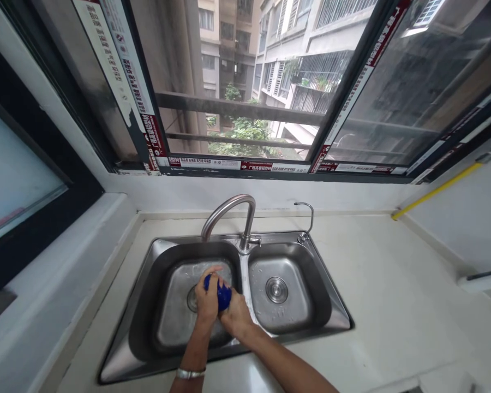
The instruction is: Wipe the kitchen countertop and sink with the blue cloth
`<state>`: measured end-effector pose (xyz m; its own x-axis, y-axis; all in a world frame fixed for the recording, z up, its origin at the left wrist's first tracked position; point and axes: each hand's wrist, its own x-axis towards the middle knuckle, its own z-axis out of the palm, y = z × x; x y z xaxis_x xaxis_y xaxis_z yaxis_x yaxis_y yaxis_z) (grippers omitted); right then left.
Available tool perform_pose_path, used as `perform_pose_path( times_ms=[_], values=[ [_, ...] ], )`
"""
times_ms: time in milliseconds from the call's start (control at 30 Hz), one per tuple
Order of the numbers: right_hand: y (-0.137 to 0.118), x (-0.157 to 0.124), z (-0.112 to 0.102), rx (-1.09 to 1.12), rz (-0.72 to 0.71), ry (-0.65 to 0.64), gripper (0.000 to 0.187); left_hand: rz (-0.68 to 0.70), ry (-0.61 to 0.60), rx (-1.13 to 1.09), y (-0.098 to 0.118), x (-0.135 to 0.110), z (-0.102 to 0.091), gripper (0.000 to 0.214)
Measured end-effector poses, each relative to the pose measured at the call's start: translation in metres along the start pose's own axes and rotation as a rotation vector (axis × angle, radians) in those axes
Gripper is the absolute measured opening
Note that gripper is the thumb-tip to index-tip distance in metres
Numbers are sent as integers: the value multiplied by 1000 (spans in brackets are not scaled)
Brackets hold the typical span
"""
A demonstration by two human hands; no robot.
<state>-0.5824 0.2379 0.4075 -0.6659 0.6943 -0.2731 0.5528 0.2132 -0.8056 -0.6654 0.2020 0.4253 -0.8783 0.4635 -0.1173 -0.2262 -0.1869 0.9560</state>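
Over the left basin of the steel double sink [126,371], both my hands hold a glossy, dark blue rounded object [224,297]. Its exact kind is hard to make out because my fingers cover much of it. My left hand [207,299] is wrapped round its left side, thumb and fingers bent over the top. From the lower right, my right hand [236,315] grips the other side, its fingers partly hidden behind the object. Behind and above them stands the curved faucet [229,202], its spout over the back of the left basin. No water stream shows.
The right basin [290,305] has a drain strainer and water drops. A thin bent metal spout [311,215] rises at the sink's back right corner. Pale countertop [393,284] surrounds the sink, with a window [245,166] behind and a yellow pipe [437,191] at the right wall.
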Motion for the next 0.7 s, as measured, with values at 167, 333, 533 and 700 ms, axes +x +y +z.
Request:
perform_pose_path(
  times_ms=[167,333,533,700],
  values=[
    [-13,-3,1,-262,27,15,43,-84,85,-160,-4,3,-1,22],
    [-11,4,3,-348,47,-47,43,-196,122,-231,-15,6,-3,29],
    [6,7,-25,-114,111,-38,61,-361,-30,-199,-26,-6,-14,50],
    [20,-9,-76,479,110,-199,57,-657,-336,-111,-34,-24,-31,60]
  ],
)
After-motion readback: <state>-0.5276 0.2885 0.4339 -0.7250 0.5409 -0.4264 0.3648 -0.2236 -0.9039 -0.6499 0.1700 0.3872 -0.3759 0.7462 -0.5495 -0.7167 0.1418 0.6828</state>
